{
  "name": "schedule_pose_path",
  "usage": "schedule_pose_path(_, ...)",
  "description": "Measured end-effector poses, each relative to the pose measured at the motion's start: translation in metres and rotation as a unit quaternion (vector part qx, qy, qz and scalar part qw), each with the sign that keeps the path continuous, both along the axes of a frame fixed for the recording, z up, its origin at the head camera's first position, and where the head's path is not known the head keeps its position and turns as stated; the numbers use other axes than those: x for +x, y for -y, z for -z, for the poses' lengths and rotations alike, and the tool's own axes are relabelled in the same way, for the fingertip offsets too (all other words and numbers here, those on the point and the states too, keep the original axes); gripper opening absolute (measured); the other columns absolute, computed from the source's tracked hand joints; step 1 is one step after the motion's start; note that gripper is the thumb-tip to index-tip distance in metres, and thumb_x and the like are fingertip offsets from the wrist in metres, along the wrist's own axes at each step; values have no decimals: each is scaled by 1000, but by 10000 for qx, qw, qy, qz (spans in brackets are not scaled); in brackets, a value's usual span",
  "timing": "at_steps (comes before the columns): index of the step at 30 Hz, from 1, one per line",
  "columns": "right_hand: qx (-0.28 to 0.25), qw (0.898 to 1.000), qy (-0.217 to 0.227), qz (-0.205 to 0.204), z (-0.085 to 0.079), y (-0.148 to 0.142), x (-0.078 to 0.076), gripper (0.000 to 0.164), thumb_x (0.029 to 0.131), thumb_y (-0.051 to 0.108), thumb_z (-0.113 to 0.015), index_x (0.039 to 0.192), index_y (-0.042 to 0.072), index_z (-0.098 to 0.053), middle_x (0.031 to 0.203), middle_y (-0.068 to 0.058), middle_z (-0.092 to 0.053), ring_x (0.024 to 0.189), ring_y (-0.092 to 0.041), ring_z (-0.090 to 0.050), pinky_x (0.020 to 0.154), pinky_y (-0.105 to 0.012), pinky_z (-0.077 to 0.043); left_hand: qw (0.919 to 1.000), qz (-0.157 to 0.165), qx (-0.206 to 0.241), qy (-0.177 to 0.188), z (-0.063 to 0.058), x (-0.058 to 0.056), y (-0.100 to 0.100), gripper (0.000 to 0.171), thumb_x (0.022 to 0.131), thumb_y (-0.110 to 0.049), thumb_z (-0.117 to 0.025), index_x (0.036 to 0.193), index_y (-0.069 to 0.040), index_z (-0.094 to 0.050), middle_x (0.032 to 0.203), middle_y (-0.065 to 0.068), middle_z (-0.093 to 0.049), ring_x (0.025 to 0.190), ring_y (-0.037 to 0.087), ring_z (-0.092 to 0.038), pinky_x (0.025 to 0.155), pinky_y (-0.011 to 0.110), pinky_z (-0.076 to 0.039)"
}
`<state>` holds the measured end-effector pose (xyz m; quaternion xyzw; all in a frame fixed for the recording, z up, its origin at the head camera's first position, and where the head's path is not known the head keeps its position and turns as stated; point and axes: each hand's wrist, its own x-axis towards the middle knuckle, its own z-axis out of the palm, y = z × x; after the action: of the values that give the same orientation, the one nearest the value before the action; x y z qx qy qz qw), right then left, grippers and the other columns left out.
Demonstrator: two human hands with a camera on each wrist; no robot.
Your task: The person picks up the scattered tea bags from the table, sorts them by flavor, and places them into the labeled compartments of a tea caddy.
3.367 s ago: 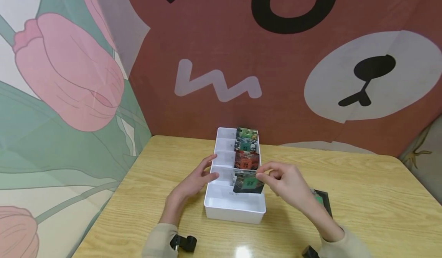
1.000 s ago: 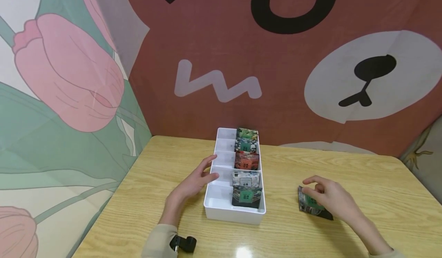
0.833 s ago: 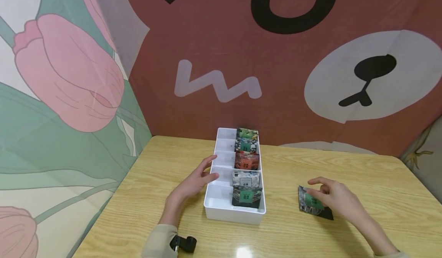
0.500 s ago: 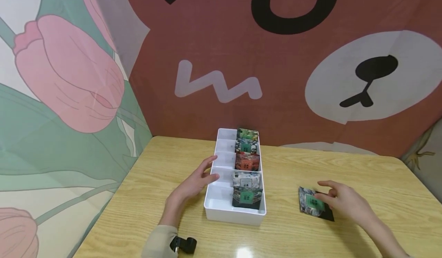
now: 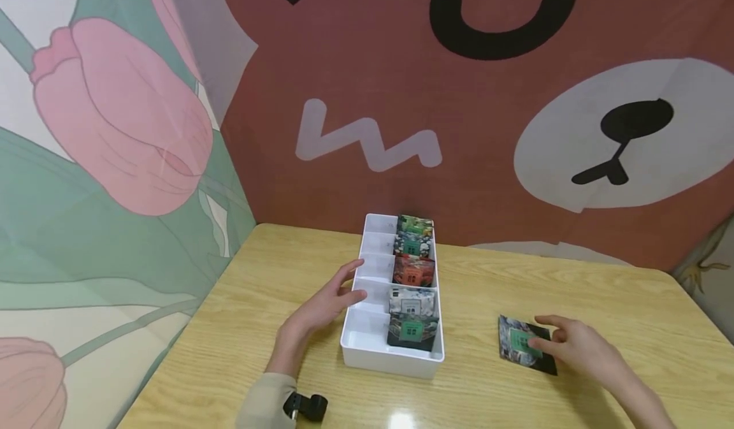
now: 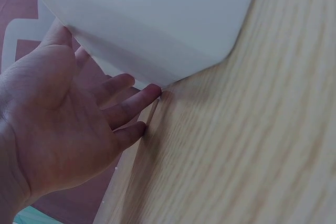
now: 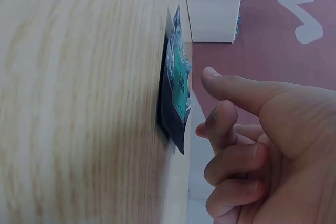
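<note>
A white divided box (image 5: 357, 340) holds a row of small sachets along its right side. Nearest me is a dark sachet with a green label (image 5: 410, 333); behind it come a whitish one (image 5: 410, 298) and a red one (image 5: 413, 273). My left hand (image 5: 321, 305) rests at the box's left side, thumb at the rim, fingers relaxed against the wall (image 6: 157, 40). Right of the box, another green-labelled sachet (image 5: 511, 343) lies flat on the table. Over its right part hovers my right hand (image 5: 582, 349), fingers loosely bent; the right wrist view shows a gap between fingertips and sachet.
Two more sachets, one green-and-yellow (image 5: 415, 225) and one dark speckled (image 5: 411, 245), stand in the far compartments. The wooden table (image 5: 482, 397) ends at a patterned cloth backdrop (image 5: 344, 180) just behind the box.
My right hand has let go of a green-labelled sachet, now in the box's front compartment. It has moved right to the sachet on the table. My left hand has stayed at the box.
</note>
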<state>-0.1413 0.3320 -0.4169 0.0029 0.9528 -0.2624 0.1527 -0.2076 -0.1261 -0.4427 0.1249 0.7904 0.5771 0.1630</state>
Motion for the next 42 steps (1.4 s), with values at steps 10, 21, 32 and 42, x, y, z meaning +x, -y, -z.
schedule_pose_path(10,57,9998,170,0,0,1,-2,77,86,51,-72,139,-1,-51,63,-3,-55,51,-15,-45,48,-28,-30,9999,41,130,-2,-1,2,2,64,101,-33,-59,155,-38,-25,163,15,-20,144,41,-34,113,57,-35)
schedule_pose_path(21,-82,9996,260,-76,0,-4,-4,83,86,50,-72,146,0,-42,62,-3,-53,50,-13,-39,47,-29,-29,9997,141,194,-73,-1,2,0,64,101,-31,-58,155,-36,-25,163,15,-21,145,38,-35,113,55,-36)
schedule_pose_path(32,-23,9997,253,55,7,-10,-10,69,82,52,-76,122,1,-54,78,-4,-59,65,-16,-45,56,-30,-32,9997,109,208,1,-2,1,0,63,101,-29,-58,155,-38,-26,162,15,-22,144,38,-36,113,55,-36)
schedule_pose_path(42,267,9988,-397,-43,6,-8,-7,43,89,49,-69,108,10,-65,74,-1,-54,62,-13,-41,55,-30,-29,9998,90,179,17,-1,0,1,64,100,-33,-59,155,-38,-26,163,14,-22,142,37,-38,113,55,-37)
